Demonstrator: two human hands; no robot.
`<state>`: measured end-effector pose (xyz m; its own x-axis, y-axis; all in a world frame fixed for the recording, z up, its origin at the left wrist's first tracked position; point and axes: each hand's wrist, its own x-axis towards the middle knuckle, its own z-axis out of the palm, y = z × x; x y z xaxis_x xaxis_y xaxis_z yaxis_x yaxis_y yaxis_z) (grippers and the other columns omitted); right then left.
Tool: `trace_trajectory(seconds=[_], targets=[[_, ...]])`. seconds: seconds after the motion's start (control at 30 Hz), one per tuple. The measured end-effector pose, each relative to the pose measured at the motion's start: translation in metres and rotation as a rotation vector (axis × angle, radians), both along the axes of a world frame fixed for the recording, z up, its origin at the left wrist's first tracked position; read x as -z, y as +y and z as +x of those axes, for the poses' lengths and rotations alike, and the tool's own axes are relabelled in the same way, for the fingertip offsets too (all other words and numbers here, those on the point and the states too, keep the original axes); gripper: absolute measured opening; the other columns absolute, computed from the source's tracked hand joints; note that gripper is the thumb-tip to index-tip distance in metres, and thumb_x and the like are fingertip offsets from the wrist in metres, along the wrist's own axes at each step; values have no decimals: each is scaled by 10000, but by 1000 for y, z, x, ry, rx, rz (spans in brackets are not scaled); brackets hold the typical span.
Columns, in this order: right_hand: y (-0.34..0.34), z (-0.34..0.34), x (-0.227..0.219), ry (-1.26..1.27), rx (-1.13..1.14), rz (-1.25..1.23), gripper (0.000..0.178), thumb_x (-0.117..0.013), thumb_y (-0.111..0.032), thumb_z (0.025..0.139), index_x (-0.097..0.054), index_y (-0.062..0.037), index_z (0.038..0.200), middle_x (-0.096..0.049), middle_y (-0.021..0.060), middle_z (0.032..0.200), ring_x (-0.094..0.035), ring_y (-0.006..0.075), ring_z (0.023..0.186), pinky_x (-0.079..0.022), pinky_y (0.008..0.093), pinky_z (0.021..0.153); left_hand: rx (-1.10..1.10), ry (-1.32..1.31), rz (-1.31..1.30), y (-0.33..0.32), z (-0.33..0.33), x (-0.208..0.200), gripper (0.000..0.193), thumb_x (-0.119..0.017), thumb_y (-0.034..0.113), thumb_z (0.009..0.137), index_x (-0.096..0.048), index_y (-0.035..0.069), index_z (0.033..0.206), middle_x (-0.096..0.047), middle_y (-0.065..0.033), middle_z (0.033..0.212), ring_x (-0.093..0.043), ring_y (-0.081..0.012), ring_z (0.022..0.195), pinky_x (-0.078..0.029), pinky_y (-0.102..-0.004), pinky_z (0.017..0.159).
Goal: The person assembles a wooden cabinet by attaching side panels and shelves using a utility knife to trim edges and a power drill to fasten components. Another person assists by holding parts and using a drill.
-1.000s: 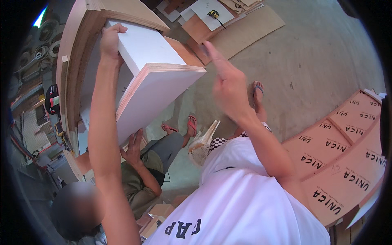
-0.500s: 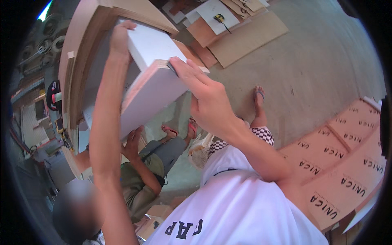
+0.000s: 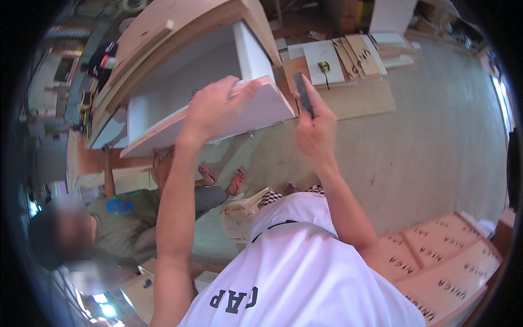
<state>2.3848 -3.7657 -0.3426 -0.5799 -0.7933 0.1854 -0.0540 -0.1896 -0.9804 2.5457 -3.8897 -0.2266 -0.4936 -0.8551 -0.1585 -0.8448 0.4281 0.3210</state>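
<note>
A drawer with white inner sides [image 3: 253, 54] juts from a wooden cabinet [image 3: 188, 30]. Its pale front panel [image 3: 245, 117] has a raw plywood top edge facing up. My left hand [image 3: 212, 106] grips that top edge, fingers curled over it. To the right of the panel, clear of it, my right hand [image 3: 316, 122] is closed round a flat, dark grey block [image 3: 303, 94], perhaps a sanding block. A co-worker's hand [image 3: 162, 164] touches the panel's underside from below; their other hand is by the cabinet's lower left.
The co-worker [image 3: 131, 223] sits low at the left, beside the cabinet. Plywood pieces and white boards [image 3: 365, 98] lie on the floor at the back, with a yellow tape measure [image 3: 324, 67] on one. Printed reddish sheets [image 3: 441, 261] are at the lower right. A round stool [image 3: 238, 220] stands near my legs.
My right hand, with the dark block, has come off the panel's corner and moved right. My left hand has shifted from the drawer's far side onto the front's top edge. The view has turned.
</note>
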Motion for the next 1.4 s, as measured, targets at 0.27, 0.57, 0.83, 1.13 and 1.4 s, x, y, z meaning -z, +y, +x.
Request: trace_trajectory(seconds=[0.27, 0.57, 0.83, 1.13, 1.4], targets=[[4, -37, 44, 92, -121, 122, 543, -591, 24, 999, -587, -7, 1541, -678, 155, 1355, -672, 241, 1187, -515, 344, 1030, 31, 528, -886, 45, -8, 53, 383, -768, 282, 951, -660, 38, 1226, -640, -195, 1250, -613, -414, 1178, -487, -515, 1038], [55, -109, 127, 168, -290, 418, 280, -578, -50, 991, -686, 18, 1241, -710, 79, 969, -669, 160, 867, -524, 318, 784, -74, 619, -328, 107, -4, 127, 450, -753, 227, 942, -621, 30, 1325, -686, -175, 1218, -639, -399, 1153, -509, -495, 1008], [214, -266, 494, 551, -557, 1141, 184, -640, -204, 1001, -655, -45, 909, -609, 69, 683, -596, 220, 578, -462, 417, 531, -16, 292, 603, 101, 90, 258, 661, -731, 366, 992, -548, 90, 1564, -706, -201, 1371, -669, -410, 1267, -529, -474, 1098], [396, -216, 414, -210, -240, 1710, 342, -725, -271, 939, -674, -13, 1157, -690, 145, 938, -676, 294, 896, -541, 465, 767, -1222, 468, 648, 231, 231, 394, 323, -675, 278, 961, -749, -2, 1103, -758, -143, 1046, -742, -229, 843, -584, -377, 723], [303, -261, 429, -51, 14, 1316, 236, -708, -280, 941, -679, -47, 923, -550, 56, 672, -537, 205, 555, -423, 418, 485, -917, 354, -342, 144, 104, 290, 647, -813, 344, 896, -534, -39, 1336, -614, -237, 1266, -580, -386, 1148, -449, -521, 997]])
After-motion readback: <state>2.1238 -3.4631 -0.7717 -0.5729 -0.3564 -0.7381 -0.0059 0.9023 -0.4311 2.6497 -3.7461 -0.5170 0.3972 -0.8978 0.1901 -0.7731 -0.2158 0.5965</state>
